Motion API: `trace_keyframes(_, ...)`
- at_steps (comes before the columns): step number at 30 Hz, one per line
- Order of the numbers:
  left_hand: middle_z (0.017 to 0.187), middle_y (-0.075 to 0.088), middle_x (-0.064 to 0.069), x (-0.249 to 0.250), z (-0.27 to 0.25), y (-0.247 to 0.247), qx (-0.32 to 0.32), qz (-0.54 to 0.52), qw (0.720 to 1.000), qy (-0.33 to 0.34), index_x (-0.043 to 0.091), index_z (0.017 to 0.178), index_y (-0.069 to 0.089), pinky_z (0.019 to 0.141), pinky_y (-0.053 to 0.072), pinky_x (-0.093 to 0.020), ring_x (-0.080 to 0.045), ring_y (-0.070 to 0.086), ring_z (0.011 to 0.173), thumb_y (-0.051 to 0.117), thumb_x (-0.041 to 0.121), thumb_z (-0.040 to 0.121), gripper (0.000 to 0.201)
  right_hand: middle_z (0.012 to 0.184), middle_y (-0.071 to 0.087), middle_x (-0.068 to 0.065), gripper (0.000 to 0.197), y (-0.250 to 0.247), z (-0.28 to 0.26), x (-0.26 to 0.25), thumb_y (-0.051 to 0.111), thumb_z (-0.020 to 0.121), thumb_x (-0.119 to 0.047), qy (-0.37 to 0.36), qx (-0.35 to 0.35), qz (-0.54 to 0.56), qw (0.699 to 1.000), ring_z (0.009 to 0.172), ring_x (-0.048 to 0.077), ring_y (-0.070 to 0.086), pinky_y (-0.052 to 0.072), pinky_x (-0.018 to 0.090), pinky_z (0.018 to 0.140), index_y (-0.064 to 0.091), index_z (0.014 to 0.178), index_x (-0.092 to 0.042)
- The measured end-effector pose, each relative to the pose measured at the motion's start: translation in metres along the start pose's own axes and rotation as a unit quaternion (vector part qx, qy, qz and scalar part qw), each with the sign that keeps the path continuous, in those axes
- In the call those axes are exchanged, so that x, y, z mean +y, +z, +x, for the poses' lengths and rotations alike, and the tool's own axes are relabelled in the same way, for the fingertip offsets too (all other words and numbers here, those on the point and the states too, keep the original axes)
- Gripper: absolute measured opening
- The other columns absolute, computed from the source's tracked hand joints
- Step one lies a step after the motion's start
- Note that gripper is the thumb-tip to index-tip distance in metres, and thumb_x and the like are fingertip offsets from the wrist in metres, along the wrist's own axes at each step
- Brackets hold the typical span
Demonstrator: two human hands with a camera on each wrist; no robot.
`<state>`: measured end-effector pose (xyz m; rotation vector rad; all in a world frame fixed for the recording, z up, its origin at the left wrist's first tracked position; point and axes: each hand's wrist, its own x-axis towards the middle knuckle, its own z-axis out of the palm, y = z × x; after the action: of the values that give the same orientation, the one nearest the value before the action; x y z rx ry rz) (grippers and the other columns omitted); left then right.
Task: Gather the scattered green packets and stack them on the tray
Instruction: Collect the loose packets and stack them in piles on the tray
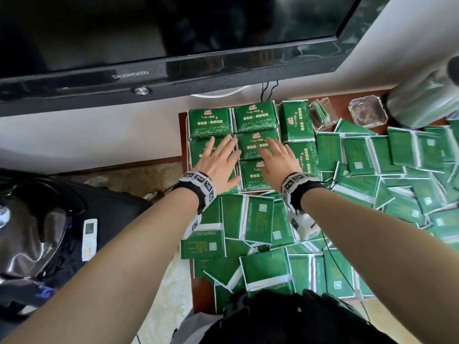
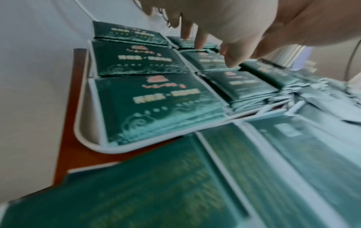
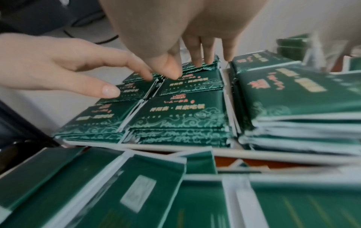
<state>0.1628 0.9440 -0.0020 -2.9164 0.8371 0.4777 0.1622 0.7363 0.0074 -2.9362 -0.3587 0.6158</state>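
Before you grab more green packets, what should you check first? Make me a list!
1. Left hand free: ok, fingers straight, holding nothing.
2. Right hand free: ok, fingers spread flat over the stacks.
3. Stacks on the tray neat: ok, printed faces up, in rows.
4. Stacks inside the tray's rim: ok on the left side; far side cannot tell.
5. Loose packets within reach: ok, many lie just below the wrists.
6. All packets gathered: not ok, the table is still covered.

Green packets [image 1: 208, 122] showing gold text, red crest, pale swirl pattern; white tray [image 2: 82, 135]; reddish-brown table [image 2: 64, 151].
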Motion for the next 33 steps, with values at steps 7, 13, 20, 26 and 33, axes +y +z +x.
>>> trace_keyframes(7, 0.095, 0.067, -0.004, 0.074, -0.049, -0.011, -0.089, -0.112, 0.989, 0.023, 0.016, 0.099, 0.065, 0.079, 0.059, -0.039, -0.026, 0.066, 0.089, 0.041, 0.017, 0.097, 0.024, 0.128, 0.062, 0.011, 0.034, 0.004, -0.086, 0.003, 0.046, 0.095, -0.006, 0.065, -0.074, 0.068, 0.993, 0.102, 0.030, 0.065, 0.058, 0.043, 0.088, 0.067, 0.119, -0.019)
trace_keyframes(13, 0.099, 0.070, -0.004, 0.128, -0.048, -0.023, -0.166, -0.082, 0.983, 0.017, 0.019, 0.103, 0.070, 0.077, 0.059, -0.037, -0.027, 0.067, 0.087, 0.048, 0.019, 0.097, 0.022, 0.125, 0.067, 0.009, 0.033, 0.016, -0.153, 0.020, 0.047, 0.096, -0.009, 0.089, -0.150, 0.059, 0.983, 0.113, 0.028, 0.064, 0.054, 0.041, 0.098, 0.069, 0.120, -0.014)
trace_keyframes(20, 0.098, 0.069, -0.006, 0.215, -0.027, -0.053, -0.147, -0.040, 0.987, 0.044, 0.016, 0.101, 0.067, 0.077, 0.059, -0.038, -0.029, 0.067, 0.087, 0.050, 0.024, 0.095, 0.019, 0.116, 0.068, 0.015, 0.032, 0.018, -0.216, 0.103, 0.043, 0.097, -0.009, 0.181, -0.132, 0.087, 0.971, 0.107, 0.033, 0.064, 0.055, 0.043, 0.092, 0.068, 0.116, -0.007)
trace_keyframes(26, 0.098, 0.068, -0.008, 0.322, 0.006, -0.080, -0.151, -0.016, 0.988, 0.036, 0.012, 0.104, 0.066, 0.073, 0.056, -0.034, -0.030, 0.066, 0.087, 0.053, 0.032, 0.095, 0.025, 0.116, 0.068, 0.013, 0.031, 0.028, -0.261, 0.209, 0.043, 0.096, -0.012, 0.212, -0.107, 0.099, 0.966, 0.107, 0.033, 0.064, 0.055, 0.042, 0.091, 0.066, 0.116, -0.006)
trace_keyframes(33, 0.094, 0.061, -0.006, 0.466, 0.060, -0.093, -0.150, -0.043, 0.988, -0.002, 0.012, 0.107, 0.067, 0.060, 0.050, -0.030, -0.025, 0.060, 0.069, 0.050, 0.026, 0.097, 0.024, 0.105, 0.067, 0.015, 0.016, 0.043, -0.318, 0.360, 0.045, 0.095, -0.011, 0.220, -0.107, 0.068, 0.967, 0.093, 0.031, 0.064, 0.056, 0.043, 0.087, 0.060, 0.096, -0.005)
